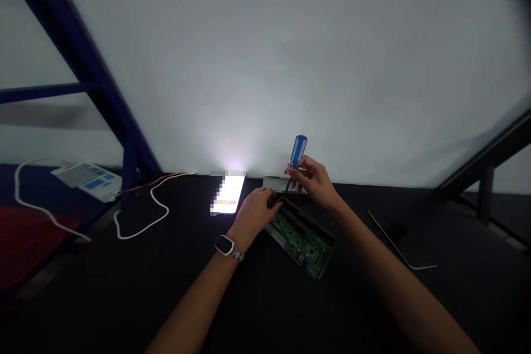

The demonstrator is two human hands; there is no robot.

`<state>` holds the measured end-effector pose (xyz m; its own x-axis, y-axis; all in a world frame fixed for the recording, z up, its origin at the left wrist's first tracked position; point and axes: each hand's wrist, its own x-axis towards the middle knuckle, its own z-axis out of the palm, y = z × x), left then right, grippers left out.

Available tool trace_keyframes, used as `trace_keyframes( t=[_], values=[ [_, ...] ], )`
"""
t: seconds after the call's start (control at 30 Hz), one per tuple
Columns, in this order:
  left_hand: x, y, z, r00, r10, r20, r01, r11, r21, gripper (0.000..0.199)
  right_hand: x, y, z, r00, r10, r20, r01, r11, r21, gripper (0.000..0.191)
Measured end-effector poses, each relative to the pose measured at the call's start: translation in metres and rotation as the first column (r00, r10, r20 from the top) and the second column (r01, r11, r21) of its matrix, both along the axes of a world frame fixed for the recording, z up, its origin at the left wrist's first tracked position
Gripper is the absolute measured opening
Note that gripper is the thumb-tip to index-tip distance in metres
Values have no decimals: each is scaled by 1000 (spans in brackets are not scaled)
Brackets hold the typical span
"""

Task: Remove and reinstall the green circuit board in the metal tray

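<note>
Our right hand [312, 178] grips a blue screwdriver [298, 151]; our left hand [254, 217] curls against a circuit board [301, 240].
A lit phone [228, 193] lies just beside them.

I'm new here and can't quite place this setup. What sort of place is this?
Probably an electronics repair or assembly bench, though I can't be sure. A green circuit board lies in a dark casing on a black worktop, a blue-handled screwdriver is held over it, and a blue steel frame stands behind.
</note>
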<state>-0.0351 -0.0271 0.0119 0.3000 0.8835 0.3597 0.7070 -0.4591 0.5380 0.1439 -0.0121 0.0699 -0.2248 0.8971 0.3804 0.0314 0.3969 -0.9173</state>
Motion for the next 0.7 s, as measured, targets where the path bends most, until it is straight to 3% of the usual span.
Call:
trace_keyframes(
  t=[0.1,0.23,0.5,0.7],
  values=[
    [-5,-3,1,983,24,-183,-31,999,-35,9,-2,2,0,999,15,-28,-15,1000,-9,29],
    [-2,-5,4,960,39,-277,-52,998,-38,17,-4,3,0,997,33,-71,-35,999,-28,31],
    [2,-8,7,945,90,-315,-110,993,-47,21,-16,-1,-4,983,-79,-169,83,996,20,40],
    [-5,-9,3,958,51,-283,-74,995,-70,16,-13,-9,-11,995,-100,-19,100,995,-16,31]
  ],
)
